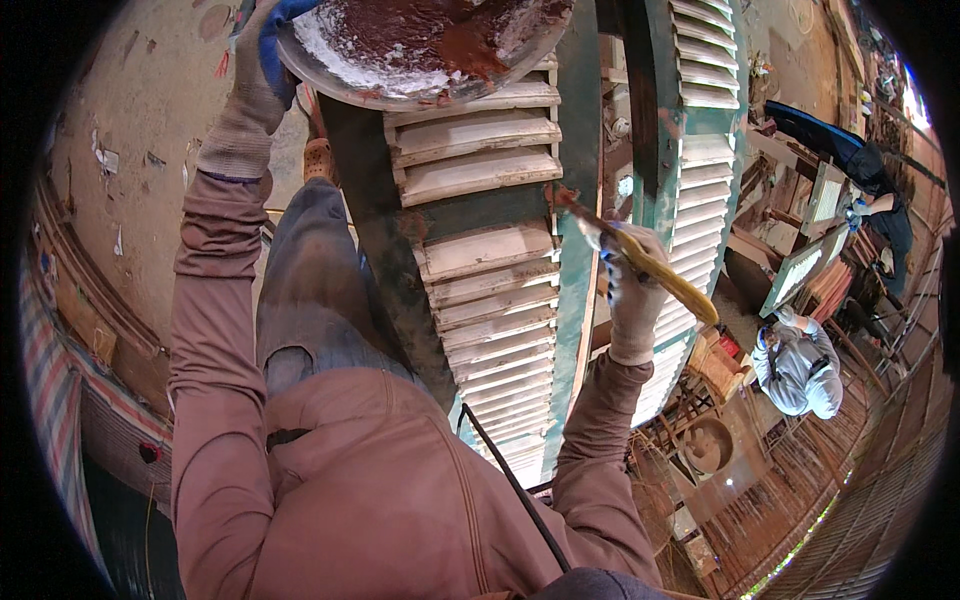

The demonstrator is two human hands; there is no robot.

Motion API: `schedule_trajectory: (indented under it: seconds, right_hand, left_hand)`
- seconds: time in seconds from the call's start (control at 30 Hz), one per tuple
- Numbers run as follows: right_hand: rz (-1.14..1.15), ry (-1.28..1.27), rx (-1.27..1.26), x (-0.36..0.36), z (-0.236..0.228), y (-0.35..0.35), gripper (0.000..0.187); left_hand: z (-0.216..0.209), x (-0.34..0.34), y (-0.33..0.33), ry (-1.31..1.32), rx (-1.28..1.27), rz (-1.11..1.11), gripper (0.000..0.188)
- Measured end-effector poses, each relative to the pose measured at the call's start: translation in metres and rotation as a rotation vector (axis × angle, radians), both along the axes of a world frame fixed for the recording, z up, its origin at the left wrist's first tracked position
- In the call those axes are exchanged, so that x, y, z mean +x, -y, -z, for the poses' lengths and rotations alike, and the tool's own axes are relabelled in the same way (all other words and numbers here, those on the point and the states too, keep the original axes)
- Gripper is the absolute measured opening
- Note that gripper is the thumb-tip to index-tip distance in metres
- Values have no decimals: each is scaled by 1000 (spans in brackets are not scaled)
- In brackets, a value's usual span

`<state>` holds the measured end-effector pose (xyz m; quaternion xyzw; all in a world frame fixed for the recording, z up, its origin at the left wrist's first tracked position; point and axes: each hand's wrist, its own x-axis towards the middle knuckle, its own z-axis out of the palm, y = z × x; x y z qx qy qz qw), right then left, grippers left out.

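My gloved left hand [270, 55] grips the rim of a metal bowl [335, 85] at the top. Reddish-brown paste and white powder lie in the bowl. My gloved right hand [637, 270] is closed around a long tool with a yellowish handle [672, 283]; its working end is too smeared to tell whether it is a blade or a brush. That end meets a reddish-brown patch on a green louvred shutter [480, 207], where the middle rail joins the right side piece. Pale slats fill the shutter above and below this rail, and another brown patch marks the rail's left end.
A second green louvred shutter [707, 120] stands to the right. Farther right, a person in pale clothing [795, 370] handles a framed panel [800, 270], with another person in dark clothing beyond. Striped sheeting [60, 380] hangs at the left, and scraps litter the floor [130, 160].
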<state>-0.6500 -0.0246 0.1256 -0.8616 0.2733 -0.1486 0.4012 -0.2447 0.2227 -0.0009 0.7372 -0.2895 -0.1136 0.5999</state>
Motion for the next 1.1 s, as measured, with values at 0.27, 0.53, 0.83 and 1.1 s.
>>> schedule_trajectory:
  seconds: [0.27, 0.53, 0.83, 1.1]
  right_hand:
    - [63, -175, 82, 5, 11, 4, 15]
    - [693, 212, 496, 15, 0, -20, 27]
    - [1070, 364, 380, 40, 39, -64, 45]
    - [839, 236, 448, 4, -1, -27, 32]
  left_hand:
    - [-5, 3, 0, 24, 14, -3, 46]
    - [-9, 5, -1, 36, 35, -10, 47]
    - [-11, 3, 5, 38, 46, -2, 49]
    - [-21, -4, 4, 42, 76, -8, 50]
